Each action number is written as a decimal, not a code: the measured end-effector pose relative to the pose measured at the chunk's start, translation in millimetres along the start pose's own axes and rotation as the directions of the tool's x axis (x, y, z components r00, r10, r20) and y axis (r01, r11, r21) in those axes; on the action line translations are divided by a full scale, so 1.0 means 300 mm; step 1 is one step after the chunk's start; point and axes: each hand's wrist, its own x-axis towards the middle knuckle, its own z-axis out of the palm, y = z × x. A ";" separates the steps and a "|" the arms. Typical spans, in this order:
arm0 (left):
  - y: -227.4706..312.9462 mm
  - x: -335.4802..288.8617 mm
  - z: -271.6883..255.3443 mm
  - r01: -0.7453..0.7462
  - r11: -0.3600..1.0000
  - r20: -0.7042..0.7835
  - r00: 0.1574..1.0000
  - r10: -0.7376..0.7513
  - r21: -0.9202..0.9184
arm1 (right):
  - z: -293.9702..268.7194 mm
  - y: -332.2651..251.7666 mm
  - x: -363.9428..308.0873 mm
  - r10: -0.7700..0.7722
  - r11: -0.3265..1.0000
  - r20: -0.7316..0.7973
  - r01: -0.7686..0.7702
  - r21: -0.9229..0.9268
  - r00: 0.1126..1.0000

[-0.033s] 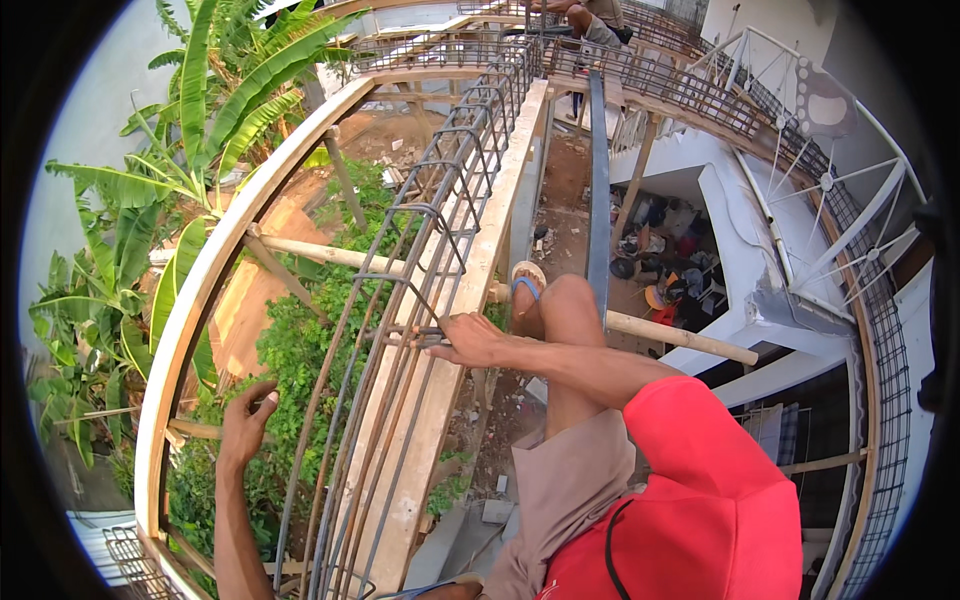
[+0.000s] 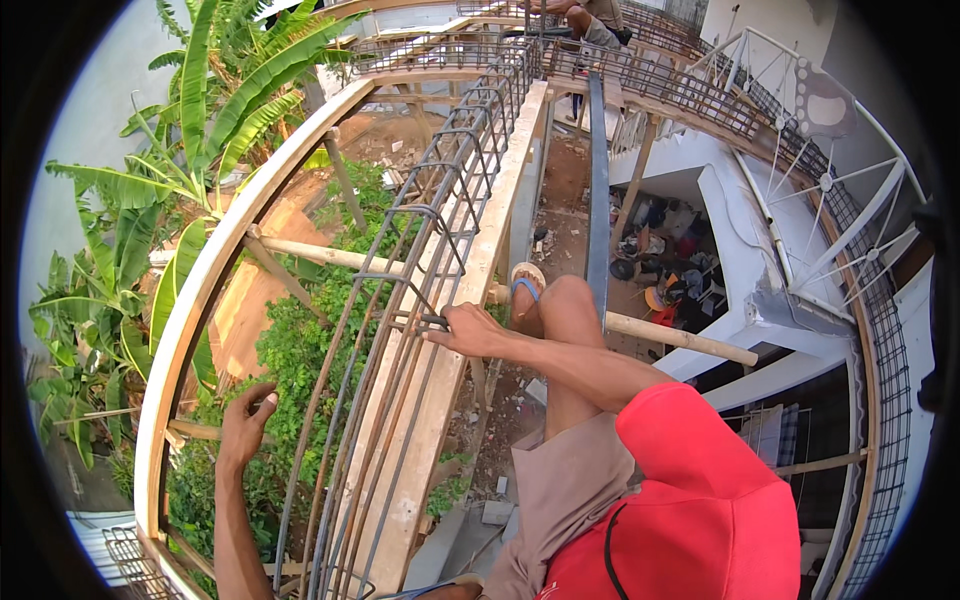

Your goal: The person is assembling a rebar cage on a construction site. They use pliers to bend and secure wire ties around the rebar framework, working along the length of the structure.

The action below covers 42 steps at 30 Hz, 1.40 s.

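My right hand (image 2: 473,331) reaches across the long steel rebar cage (image 2: 430,215), its fingers closed around a dark, two-pronged metal piece (image 2: 430,321) lying across the bars. Whether this is a pincer tool or the end of a stirrup, I cannot make out. The cage runs lengthwise over a timber formwork board (image 2: 497,240), with square stirrups along its far part and loose-looking long bars nearer me. To the left of the cage, my left hand (image 2: 245,425) hovers with loosely bent fingers, thumb apart, holding nothing visible.
My sandalled foot (image 2: 527,285) rests near a round wooden pole (image 2: 680,337). A curved timber form (image 2: 200,270) bends along the left. Ground and shrubs (image 2: 300,350) lie well below. Another person (image 2: 590,22) sits at the far end. A white metal truss (image 2: 850,215) stands right.
My right hand has shifted slightly up and left, and the dark metal piece has moved a little farther along the bars. My left hand stays nearly still.
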 end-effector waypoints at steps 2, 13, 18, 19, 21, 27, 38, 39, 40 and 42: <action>0.003 -0.024 -0.004 0.005 1.000 -0.016 1.000 -0.005 -0.003 | 0.006 0.003 -0.002 -0.077 0.996 0.009 0.077 -0.040 0.997; -0.002 -0.037 -0.025 0.006 0.995 -0.018 1.000 -0.004 0.096 | -0.083 0.036 0.064 -0.025 1.000 0.083 0.025 0.010 0.996; -0.027 -0.043 -0.028 0.033 0.991 -0.011 0.999 -0.031 0.126 | -0.065 0.037 0.070 -0.189 0.974 0.166 0.206 -0.093 0.968; -0.030 -0.044 -0.028 0.032 0.993 -0.018 0.999 -0.030 0.115 | -0.054 0.030 0.065 -0.129 0.988 0.055 0.133 -0.080 0.990; -0.036 -0.045 -0.030 0.033 0.993 -0.013 0.999 -0.032 0.110 | -0.042 0.017 0.060 0.028 0.999 -0.033 -0.028 -0.019 0.999; -0.042 -0.043 -0.029 0.024 0.991 -0.009 1.000 -0.023 0.134 | -0.070 0.025 0.077 0.038 0.999 0.025 -0.038 -0.009 0.999; -0.038 -0.053 -0.032 0.011 0.983 0.004 1.000 -0.012 0.181 | -0.120 0.130 0.112 -0.047 0.996 0.044 0.050 -0.076 0.998; -0.033 -0.057 -0.031 -0.007 0.984 0.016 1.000 0.004 0.181 | -0.132 0.148 0.119 -0.060 0.990 0.051 0.066 -0.126 0.997; -0.027 -0.062 -0.030 0.012 0.982 0.012 1.000 -0.014 0.190 | -0.136 0.158 0.127 -0.018 0.997 0.029 0.020 -0.078 0.999; -0.005 -0.079 -0.034 0.030 0.983 0.006 0.999 -0.032 0.182 | -0.143 0.167 0.137 -0.050 0.996 0.072 0.055 -0.070 0.996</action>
